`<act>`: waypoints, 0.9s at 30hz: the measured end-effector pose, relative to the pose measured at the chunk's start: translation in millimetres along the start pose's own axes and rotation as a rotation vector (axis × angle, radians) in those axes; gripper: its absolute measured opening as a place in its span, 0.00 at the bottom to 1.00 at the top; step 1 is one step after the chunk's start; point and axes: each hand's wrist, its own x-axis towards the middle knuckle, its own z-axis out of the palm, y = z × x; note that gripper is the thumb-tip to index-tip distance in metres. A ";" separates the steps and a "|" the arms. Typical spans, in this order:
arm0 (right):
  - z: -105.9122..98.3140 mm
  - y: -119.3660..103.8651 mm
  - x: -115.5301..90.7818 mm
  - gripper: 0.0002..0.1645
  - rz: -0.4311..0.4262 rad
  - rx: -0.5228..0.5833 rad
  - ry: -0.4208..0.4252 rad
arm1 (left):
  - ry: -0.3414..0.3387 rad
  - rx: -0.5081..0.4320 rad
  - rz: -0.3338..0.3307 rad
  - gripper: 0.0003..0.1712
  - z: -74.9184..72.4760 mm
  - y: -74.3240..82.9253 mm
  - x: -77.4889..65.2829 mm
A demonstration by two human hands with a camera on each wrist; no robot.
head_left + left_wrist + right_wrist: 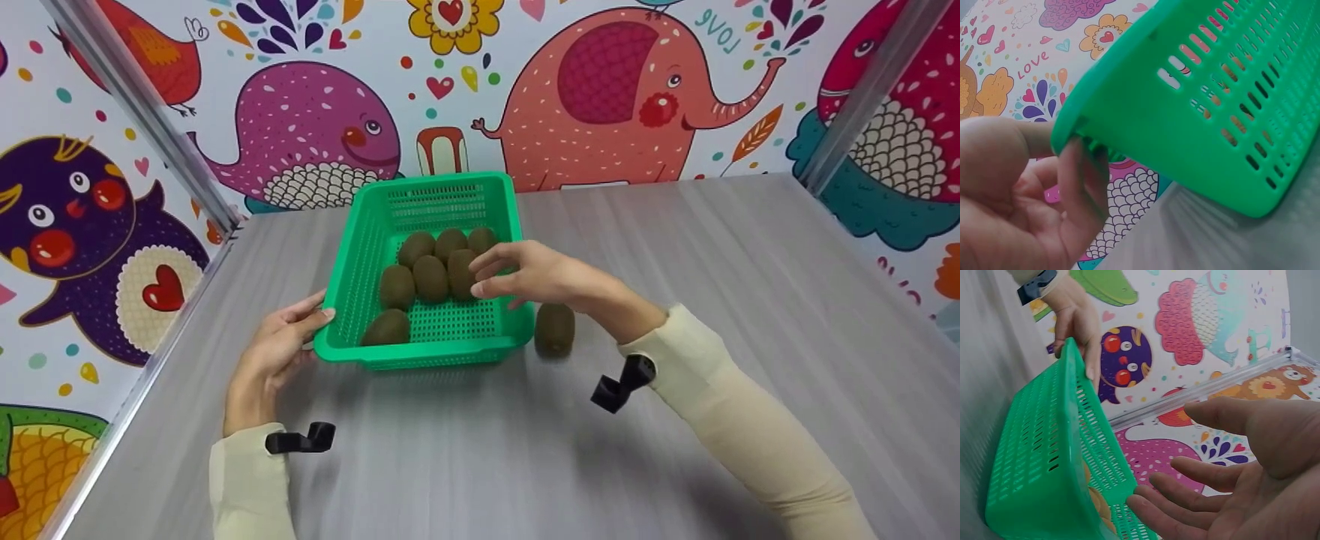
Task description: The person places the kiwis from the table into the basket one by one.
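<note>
A green plastic basket (pixel 450 349) with slotted walls stands on the table, several brown kiwis (pixel 430 279) lying inside. My left hand (pixel 274 345) grips its left rim, thumb on top and fingers curled beneath, as the left wrist view shows on the basket's edge (pixel 1145 112). Over the right side of the basket hovers my right hand (pixel 536 274), fingers spread and loosely bent. In the right wrist view that hand (pixel 1230 489) holds nothing. One more kiwi (pixel 555 330) lies on the table just outside the basket's right wall, below the right wrist.
The grey wood-grain table (pixel 465 450) reaches patterned wall panels (pixel 315 112) at the back and sides. Metal corner posts (pixel 142 105) rise at the back left and back right. Each sleeve bears a black wrist mount (pixel 300 439).
</note>
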 end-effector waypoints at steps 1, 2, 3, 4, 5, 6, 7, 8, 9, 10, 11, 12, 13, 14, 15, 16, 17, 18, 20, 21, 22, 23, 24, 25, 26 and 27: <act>-1.2 2.0 -2.1 0.28 -0.010 0.009 0.011 | -0.001 0.001 0.000 0.37 0.1 -0.1 0.1; -2.4 4.6 -3.8 0.28 -0.022 0.018 0.022 | -0.001 0.004 0.001 0.37 0.3 -0.2 0.1; -3.3 7.0 -5.7 0.28 -0.032 0.029 0.034 | 0.000 0.007 0.002 0.37 0.4 -0.2 0.2; -4.1 9.6 -7.6 0.27 -0.041 0.037 0.047 | 0.001 0.012 0.004 0.37 0.6 -0.2 0.2; -5.1 12.6 -9.5 0.27 -0.049 0.045 0.057 | 0.001 0.016 0.005 0.37 0.9 -0.2 0.2; -5.9 15.8 -11.3 0.28 -0.057 0.055 0.066 | 0.002 0.020 0.006 0.37 1.1 -0.2 0.3; -6.8 18.8 -13.1 0.28 -0.059 0.066 0.075 | 0.005 0.023 0.007 0.36 1.3 -0.2 0.3; -7.6 21.8 -14.8 0.28 -0.057 0.077 0.086 | 0.007 0.024 0.008 0.36 1.5 -0.1 0.2; -8.4 24.6 -16.8 0.28 -0.055 0.089 0.095 | 0.009 0.023 0.007 0.36 1.6 -0.1 0.1; -9.1 27.6 -18.6 0.29 -0.051 0.102 0.104 | 0.010 0.022 0.007 0.36 1.6 0.0 0.0; -9.8 30.8 -20.2 0.29 -0.048 0.114 0.114 | 0.009 0.017 0.007 0.36 1.6 0.0 -0.1; -10.3 33.8 -21.4 0.29 -0.048 0.126 0.124 | 0.009 0.013 0.006 0.36 1.5 0.2 -0.3; -10.7 36.7 -22.7 0.29 -0.045 0.137 0.136 | 0.008 0.009 0.005 0.36 1.4 0.3 -0.4; -11.0 39.4 -23.6 0.29 -0.047 0.146 0.146 | 0.006 0.003 0.004 0.36 1.3 0.5 -0.6; -11.4 42.3 -24.3 0.29 -0.050 0.156 0.155 | 0.005 0.000 0.002 0.36 1.2 0.5 -0.8; -11.8 44.9 -24.8 0.29 -0.054 0.165 0.164 | 0.004 0.000 0.001 0.36 1.1 0.5 -1.0; -12.3 47.4 -25.2 0.30 -0.060 0.171 0.172 | 0.003 -0.002 0.001 0.37 1.0 0.5 -1.1; -12.9 49.9 -25.6 0.30 -0.066 0.178 0.179 | 0.002 -0.002 0.000 0.37 1.1 0.4 -1.2; -14.2 55.0 -26.2 0.29 -0.071 0.194 0.195 | 0.000 -0.007 0.000 0.36 0.9 0.2 -1.4; -14.9 57.9 -26.7 0.29 -0.071 0.202 0.204 | -0.004 -0.012 0.001 0.36 0.7 0.0 -1.2; -15.5 61.0 -27.0 0.29 -0.069 0.210 0.214 | -0.006 -0.013 0.002 0.36 0.5 -0.2 -1.2; -16.0 64.2 -27.2 0.29 -0.065 0.216 0.225 | -0.006 -0.014 0.003 0.36 0.4 -0.3 -1.2; -16.4 67.7 -27.5 0.29 -0.060 0.225 0.234 | -0.009 -0.018 0.004 0.36 0.1 -0.5 -0.9; -16.9 71.1 -28.0 0.28 -0.055 0.233 0.242 | -0.009 -0.021 0.004 0.36 0.1 -0.6 -0.9; -17.3 74.5 -28.5 0.28 -0.051 0.241 0.248 | -0.009 -0.024 0.004 0.36 0.0 -0.7 -0.8; -17.6 77.9 -29.0 0.28 -0.046 0.250 0.250 | -0.009 -0.024 0.004 0.36 0.0 -0.9 -0.9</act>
